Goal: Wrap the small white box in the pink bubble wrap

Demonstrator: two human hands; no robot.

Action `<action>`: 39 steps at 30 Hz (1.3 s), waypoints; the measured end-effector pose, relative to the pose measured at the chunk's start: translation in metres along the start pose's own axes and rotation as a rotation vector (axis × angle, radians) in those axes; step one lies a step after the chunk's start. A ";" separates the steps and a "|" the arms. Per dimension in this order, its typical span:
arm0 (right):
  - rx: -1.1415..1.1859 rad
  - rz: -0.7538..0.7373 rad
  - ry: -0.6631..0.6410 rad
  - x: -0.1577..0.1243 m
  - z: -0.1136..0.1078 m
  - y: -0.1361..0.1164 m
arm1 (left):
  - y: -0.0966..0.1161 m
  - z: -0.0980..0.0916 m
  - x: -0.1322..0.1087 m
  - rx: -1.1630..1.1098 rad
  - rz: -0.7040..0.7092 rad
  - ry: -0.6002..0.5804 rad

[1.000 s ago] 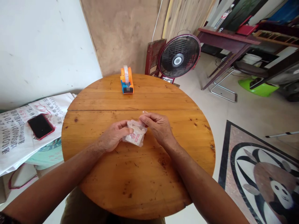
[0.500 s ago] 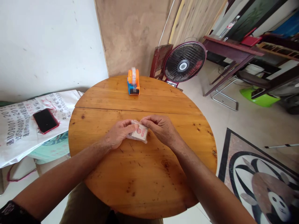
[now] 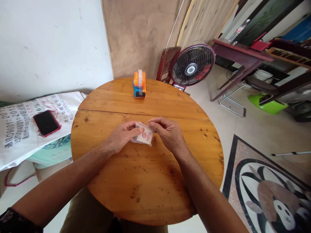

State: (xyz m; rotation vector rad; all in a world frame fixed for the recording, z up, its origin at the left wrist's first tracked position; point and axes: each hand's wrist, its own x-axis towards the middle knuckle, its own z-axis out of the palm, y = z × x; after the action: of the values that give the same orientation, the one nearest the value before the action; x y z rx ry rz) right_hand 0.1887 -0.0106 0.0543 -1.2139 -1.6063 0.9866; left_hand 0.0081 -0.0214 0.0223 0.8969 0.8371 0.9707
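A small flat white packet with red print, in a clear plastic wrapper, is held low over the round wooden table. My left hand grips its left side, thumb on top and fingers underneath. At the upper right corner my right hand pinches the edge of the plastic between thumb and forefinger. Whether the packet's underside touches the table is hidden. Farther back on the table stands an orange and blue tape dispenser with a roll of clear tape, apart from both hands.
Left of the table, a phone with a red edge lies on a white printed sack. Behind the table's right side stands a fan. A dark red desk and a green basin are farther right.
My right hand has drawn slightly up at the packet's corner, pulling the plastic there. The packet has tilted a little in my left hand's grip. The view has shifted slightly.
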 end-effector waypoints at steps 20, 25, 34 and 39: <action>-0.299 -0.179 -0.150 0.000 -0.006 -0.016 | 0.008 0.000 0.000 -0.029 -0.145 0.062; -0.372 -0.309 -0.164 -0.003 -0.005 -0.016 | 0.009 0.000 0.000 -0.012 -0.126 0.061; -0.571 -0.420 -0.112 -0.011 -0.003 -0.007 | 0.007 -0.002 0.000 0.016 -0.072 0.063; -0.652 -0.442 -0.064 -0.016 0.001 -0.006 | 0.007 -0.001 -0.001 0.031 -0.067 0.069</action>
State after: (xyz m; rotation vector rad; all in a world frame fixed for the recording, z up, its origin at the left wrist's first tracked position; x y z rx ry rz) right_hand 0.1889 -0.0279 0.0567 -1.1522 -2.2167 0.2177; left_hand 0.0046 -0.0198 0.0278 0.8605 0.9381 0.9366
